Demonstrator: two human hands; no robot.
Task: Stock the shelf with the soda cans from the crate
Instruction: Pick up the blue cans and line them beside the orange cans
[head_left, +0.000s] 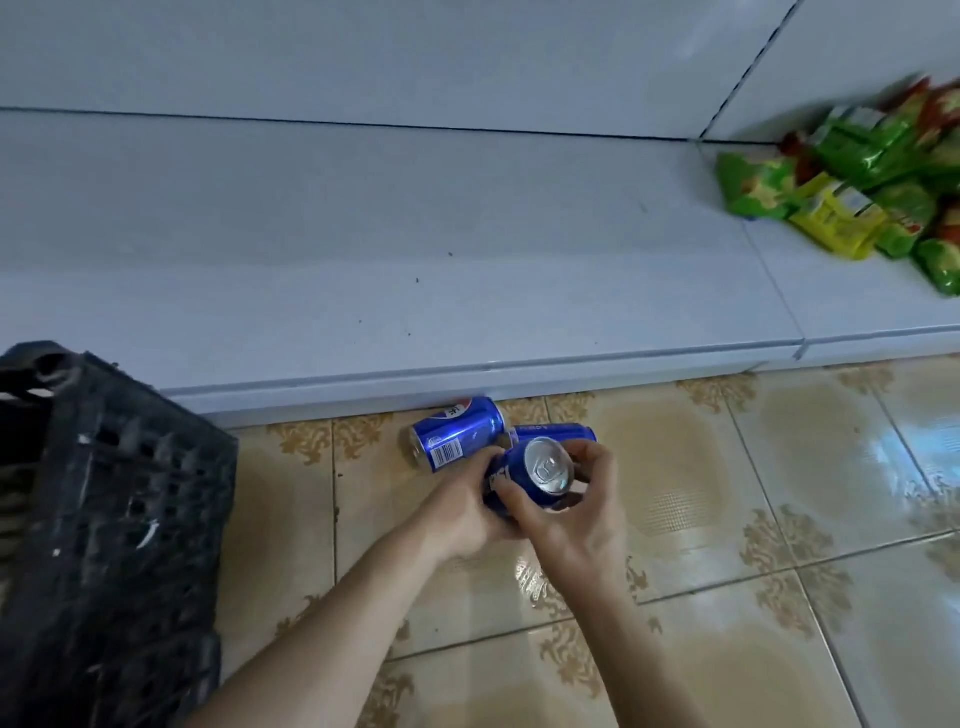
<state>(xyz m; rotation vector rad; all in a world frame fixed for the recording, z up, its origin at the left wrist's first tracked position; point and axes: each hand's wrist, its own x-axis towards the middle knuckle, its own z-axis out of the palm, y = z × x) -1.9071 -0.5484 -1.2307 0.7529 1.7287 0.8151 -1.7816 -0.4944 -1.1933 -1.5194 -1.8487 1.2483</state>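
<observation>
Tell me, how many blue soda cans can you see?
3. One held can is in both hands; one barcode can and one far can lie on the floor by the shelf. The crate may hide more.

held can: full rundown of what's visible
The held can is a blue metal soda can with white lettering and a silver top, pull tab unopened. It is tilted, top facing the camera, lifted above the tiled floor. The left hand and right hand both grip its sides. Two more blue cans lie just behind it; contact unclear.
</observation>
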